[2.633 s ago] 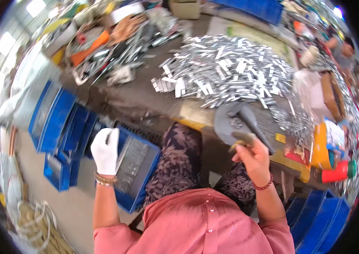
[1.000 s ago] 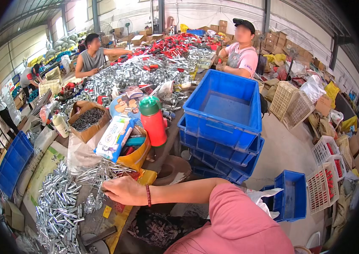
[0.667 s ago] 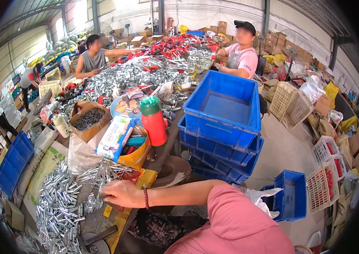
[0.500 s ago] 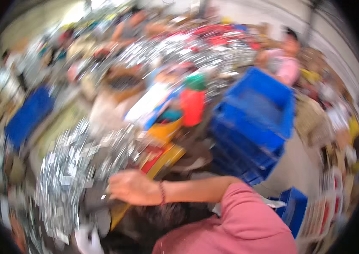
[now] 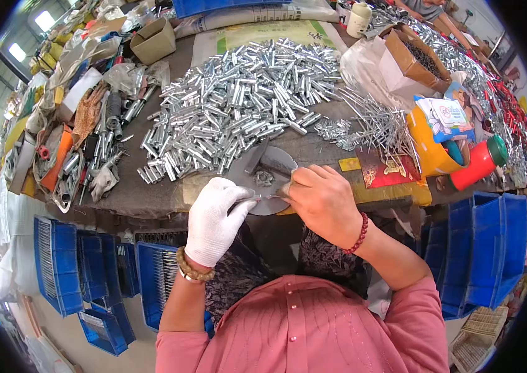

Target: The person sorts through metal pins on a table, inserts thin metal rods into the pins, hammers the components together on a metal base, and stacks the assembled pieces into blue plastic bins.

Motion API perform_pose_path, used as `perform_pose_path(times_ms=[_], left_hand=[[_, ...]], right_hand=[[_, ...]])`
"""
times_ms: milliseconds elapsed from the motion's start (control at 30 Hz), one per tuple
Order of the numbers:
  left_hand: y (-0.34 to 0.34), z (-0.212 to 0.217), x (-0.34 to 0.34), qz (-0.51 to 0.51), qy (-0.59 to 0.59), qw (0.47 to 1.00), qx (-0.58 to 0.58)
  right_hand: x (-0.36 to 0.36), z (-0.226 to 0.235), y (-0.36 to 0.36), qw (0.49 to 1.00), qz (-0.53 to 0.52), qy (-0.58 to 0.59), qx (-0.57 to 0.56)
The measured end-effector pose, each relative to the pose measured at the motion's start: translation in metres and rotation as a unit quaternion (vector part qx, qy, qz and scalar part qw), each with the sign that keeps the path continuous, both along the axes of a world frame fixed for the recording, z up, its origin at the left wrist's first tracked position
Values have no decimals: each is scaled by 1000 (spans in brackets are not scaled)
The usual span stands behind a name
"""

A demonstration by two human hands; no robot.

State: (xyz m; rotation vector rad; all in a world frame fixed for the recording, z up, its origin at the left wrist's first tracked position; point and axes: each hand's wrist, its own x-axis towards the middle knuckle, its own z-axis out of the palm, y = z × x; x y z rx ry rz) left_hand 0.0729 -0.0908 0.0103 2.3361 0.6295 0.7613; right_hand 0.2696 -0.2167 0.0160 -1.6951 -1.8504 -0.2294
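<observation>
My left hand [image 5: 219, 217], in a white knitted glove, is closed in a pinch at the near edge of a grey round disc [image 5: 238, 169]. A tiny piece at its fingertips is too small to name. Facing it, my bare right hand [image 5: 324, 202] is also pinched shut, with a thin metallic bit just showing at its fingertips. The fingertips of the two hands are a short gap apart. On the disc are a dark metal bar [image 5: 256, 156] and a little heap of small metal parts [image 5: 263, 178]. Beyond it spreads a large pile of shiny metal tubes [image 5: 238, 105].
Thin metal rods [image 5: 378, 121] lie right of the pile, near a red packet [image 5: 388, 169], a yellow bag [image 5: 431, 146] and a red bottle [image 5: 472, 166]. Mixed tools and rags [image 5: 89, 137] crowd the left. Blue crates [image 5: 481, 248] stand below both table sides.
My view has swung from a blurred, tilted angle to face the table squarely. My right hand, previously reaching across at the disc, now meets my left at its near edge.
</observation>
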Motion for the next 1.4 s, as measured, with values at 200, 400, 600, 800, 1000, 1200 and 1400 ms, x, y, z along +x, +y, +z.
perform_pose_path(times_ms=[200,400,600,800,1000,1200,1400], left_hand=[[4,-4,1,-5,18,1000,15],[-1,-7,-1,1,0,999,32],[-4,-4,1,-4,3,999,51],[-2,-1,-1,-3,12,1000,27],[-2,-7,-2,-1,-16,999,39],[-1,-10,-3,-10,-28,999,17],[-5,-5,-5,2,-8,1000,0]], right_hand=[[-3,-6,4,1000,0,-3,-9],[-2,-6,0,999,6,-31,-33],[-1,-5,-1,998,23,-49,-16],[1,-8,4,998,39,-48,-2],[1,-12,7,998,44,-41,8],[-7,-14,9,998,43,-34,17],[16,-2,1,1000,9,-17,25]])
